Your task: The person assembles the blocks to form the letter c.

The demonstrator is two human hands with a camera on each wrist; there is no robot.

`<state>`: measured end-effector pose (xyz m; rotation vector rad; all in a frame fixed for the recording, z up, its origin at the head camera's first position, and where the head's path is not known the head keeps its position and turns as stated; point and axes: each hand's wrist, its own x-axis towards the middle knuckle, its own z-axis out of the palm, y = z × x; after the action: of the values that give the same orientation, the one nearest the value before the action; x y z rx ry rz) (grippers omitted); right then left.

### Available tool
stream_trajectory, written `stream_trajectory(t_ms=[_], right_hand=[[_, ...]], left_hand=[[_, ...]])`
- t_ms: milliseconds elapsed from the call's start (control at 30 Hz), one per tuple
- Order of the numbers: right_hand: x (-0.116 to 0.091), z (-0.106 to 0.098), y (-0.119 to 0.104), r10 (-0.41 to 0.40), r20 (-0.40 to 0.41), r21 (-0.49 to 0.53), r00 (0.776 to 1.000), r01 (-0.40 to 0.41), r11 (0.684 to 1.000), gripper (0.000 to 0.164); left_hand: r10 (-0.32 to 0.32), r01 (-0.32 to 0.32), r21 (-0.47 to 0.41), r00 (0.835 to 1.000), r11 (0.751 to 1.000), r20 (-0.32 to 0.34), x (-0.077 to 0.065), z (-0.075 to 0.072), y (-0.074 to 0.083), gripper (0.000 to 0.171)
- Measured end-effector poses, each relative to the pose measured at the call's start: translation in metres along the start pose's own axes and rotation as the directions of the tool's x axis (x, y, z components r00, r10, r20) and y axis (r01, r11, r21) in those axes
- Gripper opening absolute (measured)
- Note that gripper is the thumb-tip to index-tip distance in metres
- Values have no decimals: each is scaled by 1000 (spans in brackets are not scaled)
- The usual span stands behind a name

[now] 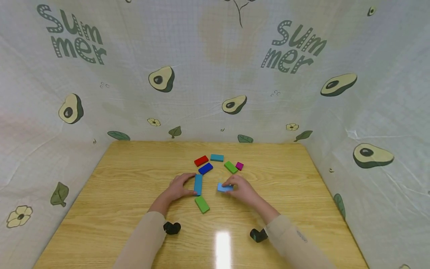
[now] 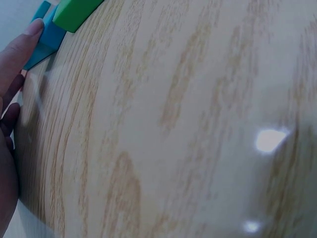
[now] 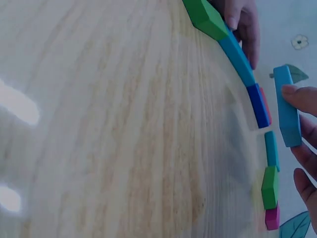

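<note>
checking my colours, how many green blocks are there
2: the near green block by the blue block in the left hand; the far green block beside the magenta block.

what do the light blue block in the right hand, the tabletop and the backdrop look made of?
Light blue block in the right hand: painted wood or plastic, smooth and even-coloured; can't tell which.
Tabletop: wood or wood-look laminate, glossy; grain lines and bright glare.
Backdrop: probably thin fabric or plastic sheeting, printed; wrinkles show.
</note>
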<state>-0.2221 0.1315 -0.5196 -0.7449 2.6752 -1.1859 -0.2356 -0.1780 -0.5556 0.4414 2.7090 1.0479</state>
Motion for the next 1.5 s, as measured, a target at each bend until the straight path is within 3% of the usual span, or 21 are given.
stream_trajectory(t_ms=[667,1500], right_hand=[[-32,24,-19,7,76,126,997,-17,992,22],[-49,52,-17,33,82,193,996,-48,980,23]], left_hand=[[14,-14,6,1000,1000,-4,-2,0,3,83],[9,-9,14,1000,1000,0,-1,-1,2,83]])
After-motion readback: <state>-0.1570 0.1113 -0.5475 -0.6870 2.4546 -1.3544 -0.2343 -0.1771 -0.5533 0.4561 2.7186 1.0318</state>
